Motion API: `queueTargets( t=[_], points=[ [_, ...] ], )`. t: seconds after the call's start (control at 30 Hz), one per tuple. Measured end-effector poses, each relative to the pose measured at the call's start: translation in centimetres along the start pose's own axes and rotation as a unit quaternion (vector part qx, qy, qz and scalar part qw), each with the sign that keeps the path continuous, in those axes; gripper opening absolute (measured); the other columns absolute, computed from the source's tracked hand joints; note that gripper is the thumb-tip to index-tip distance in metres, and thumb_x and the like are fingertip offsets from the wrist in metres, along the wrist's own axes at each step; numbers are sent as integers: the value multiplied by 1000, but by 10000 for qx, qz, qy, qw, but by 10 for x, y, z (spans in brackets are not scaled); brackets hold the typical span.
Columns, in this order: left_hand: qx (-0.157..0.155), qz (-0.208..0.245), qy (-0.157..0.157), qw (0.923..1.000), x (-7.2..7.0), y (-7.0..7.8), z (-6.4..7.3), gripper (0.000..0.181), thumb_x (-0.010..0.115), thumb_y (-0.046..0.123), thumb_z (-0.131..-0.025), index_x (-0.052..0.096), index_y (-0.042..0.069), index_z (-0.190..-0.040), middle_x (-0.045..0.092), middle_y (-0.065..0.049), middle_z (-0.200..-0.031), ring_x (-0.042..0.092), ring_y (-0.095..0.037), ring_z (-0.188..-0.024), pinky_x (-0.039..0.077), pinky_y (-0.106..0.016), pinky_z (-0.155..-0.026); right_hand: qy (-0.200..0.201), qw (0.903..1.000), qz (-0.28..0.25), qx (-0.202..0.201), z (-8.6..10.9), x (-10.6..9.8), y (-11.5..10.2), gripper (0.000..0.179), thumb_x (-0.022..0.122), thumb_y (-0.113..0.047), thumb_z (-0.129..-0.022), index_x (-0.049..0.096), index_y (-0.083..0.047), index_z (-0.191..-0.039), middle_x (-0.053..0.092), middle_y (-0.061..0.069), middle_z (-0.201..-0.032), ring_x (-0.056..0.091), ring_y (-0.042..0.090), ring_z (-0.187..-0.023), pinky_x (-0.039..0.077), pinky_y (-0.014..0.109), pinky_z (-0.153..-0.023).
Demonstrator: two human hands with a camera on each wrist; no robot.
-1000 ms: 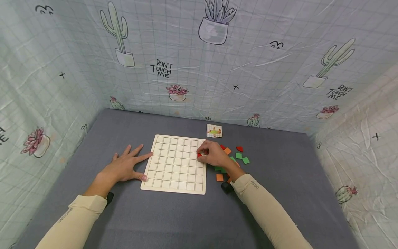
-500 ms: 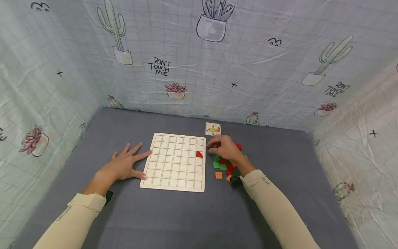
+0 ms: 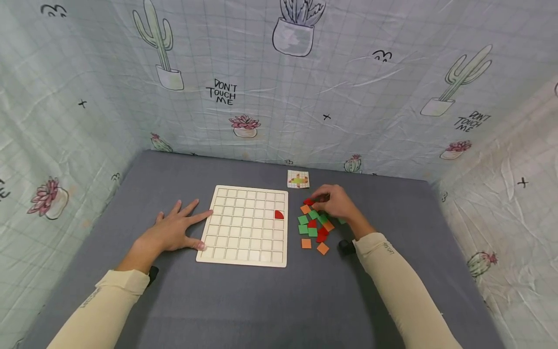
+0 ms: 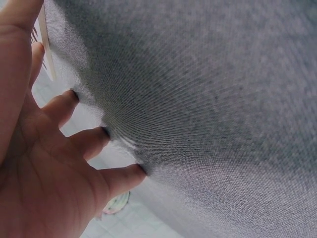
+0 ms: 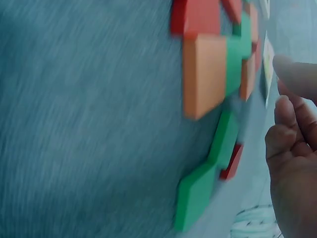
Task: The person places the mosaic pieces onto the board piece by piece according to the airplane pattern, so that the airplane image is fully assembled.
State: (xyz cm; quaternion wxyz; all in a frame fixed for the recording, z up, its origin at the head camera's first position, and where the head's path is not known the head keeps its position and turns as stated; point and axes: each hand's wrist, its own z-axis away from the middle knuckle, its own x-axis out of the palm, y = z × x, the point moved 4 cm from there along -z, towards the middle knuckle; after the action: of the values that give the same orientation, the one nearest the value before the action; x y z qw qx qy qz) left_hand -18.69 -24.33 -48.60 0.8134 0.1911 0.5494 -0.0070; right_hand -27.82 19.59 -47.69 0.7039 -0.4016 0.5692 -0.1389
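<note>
A pale square board (image 3: 244, 232) with a grid of cells lies mid-table in the head view. One red quarter-round tile (image 3: 279, 214) sits in a cell near its right side. My left hand (image 3: 174, 232) is spread flat, thumb and index finger at the board's left edge, the other fingertips on the cloth. Over the far side of a loose heap of tiles is my right hand (image 3: 335, 202), fingers loosely bent, with no tile visible between them. A red tile (image 3: 308, 201) and a green square tile (image 3: 313, 214) lie by its fingertips.
Around the heap are an orange square tile (image 3: 306, 244) and several more green, red and orange ones. A small pattern card (image 3: 298, 179) lies behind the board. Grey cloth (image 3: 218, 305) covers the table, and a printed curtain (image 3: 348, 92) hangs around the back and sides.
My right hand has let go of the red quarter-round tile in the board's cell and moved right, over the heap of tiles. The left hand stays at the board's edge.
</note>
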Motion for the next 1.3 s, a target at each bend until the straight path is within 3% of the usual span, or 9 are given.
queueTargets(
  t=[0.37, 0.6, 0.97, 1.3],
  points=[
    [45, 7, 26, 10000, 0, 2, 1, 103, 76, 71, -77, 36, 32, -164, 16, -21, -174, 10, -63, -155, 17, -89, -108, -334, 9986, 397, 104, 5, -3, 22, 35, 78, 4, -87, 75, 2, -122, 67, 21, -122, 51, 19, -78, 44, 32, -72],
    [28, 55, 47, 10000, 1, 2, 0, 103, 77, 69, -77, 35, 32, -164, 15, -20, -175, 9, -62, -156, 16, -89, -110, -471, 9978, 441, 140, 2, -4, 21, 25, 80, 2, -86, 79, 1, -111, 68, 19, -113, 52, 22, -81, 45, 33, -72],
    [65, 101, 45, 9999, 4, 0, -3, 104, 75, 72, -76, 35, 33, -164, 15, -20, -175, 8, -62, -156, 15, -89, -110, -729, 9872, 1413, -97, 3, -6, 14, 18, 81, -14, -89, 78, -2, -101, 70, 13, -103, 61, 22, -85, 53, 36, -78],
    [35, 83, 21, 10000, 3, -1, -2, 105, 76, 73, -74, 35, 33, -164, 15, -20, -175, 9, -63, -155, 15, -89, -109, -664, 9874, 1436, -40, 7, -7, 9, 18, 81, -16, -89, 78, -2, -101, 75, 12, -96, 65, 19, -81, 56, 35, -74]
  ],
)
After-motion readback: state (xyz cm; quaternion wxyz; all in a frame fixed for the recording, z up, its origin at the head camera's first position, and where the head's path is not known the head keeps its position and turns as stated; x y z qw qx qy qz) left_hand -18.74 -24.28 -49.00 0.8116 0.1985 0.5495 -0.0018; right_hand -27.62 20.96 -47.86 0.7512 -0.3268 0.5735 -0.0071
